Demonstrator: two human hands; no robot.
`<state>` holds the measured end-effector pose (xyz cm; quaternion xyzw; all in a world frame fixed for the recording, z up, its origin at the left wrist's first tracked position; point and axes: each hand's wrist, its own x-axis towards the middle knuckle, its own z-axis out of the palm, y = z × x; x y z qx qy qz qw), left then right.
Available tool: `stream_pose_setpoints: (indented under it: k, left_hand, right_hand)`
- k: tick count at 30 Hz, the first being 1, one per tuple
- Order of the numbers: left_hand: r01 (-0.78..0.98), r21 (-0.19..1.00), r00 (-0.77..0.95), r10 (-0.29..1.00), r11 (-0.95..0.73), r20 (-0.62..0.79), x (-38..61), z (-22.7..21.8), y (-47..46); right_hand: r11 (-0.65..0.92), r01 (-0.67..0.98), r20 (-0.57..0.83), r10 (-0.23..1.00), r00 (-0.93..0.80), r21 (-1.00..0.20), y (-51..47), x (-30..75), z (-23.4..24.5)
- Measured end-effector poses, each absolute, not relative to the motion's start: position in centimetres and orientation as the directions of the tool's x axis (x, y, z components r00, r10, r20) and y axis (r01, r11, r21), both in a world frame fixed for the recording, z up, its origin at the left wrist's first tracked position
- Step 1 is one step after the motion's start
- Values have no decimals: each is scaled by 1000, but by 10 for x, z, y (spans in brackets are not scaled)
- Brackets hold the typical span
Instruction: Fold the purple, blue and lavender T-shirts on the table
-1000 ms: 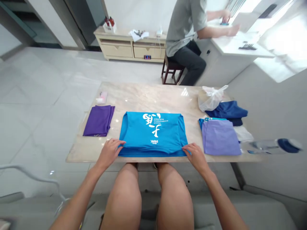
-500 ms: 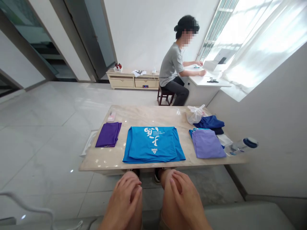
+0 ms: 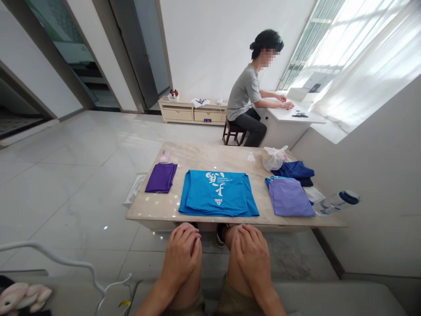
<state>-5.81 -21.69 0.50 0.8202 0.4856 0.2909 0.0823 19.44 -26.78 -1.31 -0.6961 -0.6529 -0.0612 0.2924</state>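
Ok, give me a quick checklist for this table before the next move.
Hands free: ok, the left hand and right hand rest on the knees, holding nothing.
Blue T-shirt flat, print up: ok.
Space beside the shirt: ok, neither the purple cloth nor the lilac shirt touches it.
Shirt fully on the table: ok, it does not hang over the front edge.
Water bottle safely on the table: cannot tell, its capped end may reach past the edge.
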Motion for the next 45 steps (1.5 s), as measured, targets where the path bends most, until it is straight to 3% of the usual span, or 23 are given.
stream_pose_setpoints:
  k: [6,16,27,38,45]
  left_hand:
    - [749,436,351,857,-499,377,-57,9,-220]
    - [764,448,353,882,-465,313,-57,13,-215]
    - [781,403,366,873,-477,322,-43,9,-213]
    - [771,409,398,871,-488,289,-16,19,-211]
    - [765,380,401,846,-520,350,-26,10,-217]
  right_hand:
    - [47,941,483,866,129,-335,-273,189,-14]
    - [26,890,454,867,207,-456,-273,193,-11]
    - [79,845,467,859,211,-529,-274,207,-19]
    - [89,846,467,862,199,-525,-277,215,-18]
    - [21,865,440,867,234,-501,-278,204,-13]
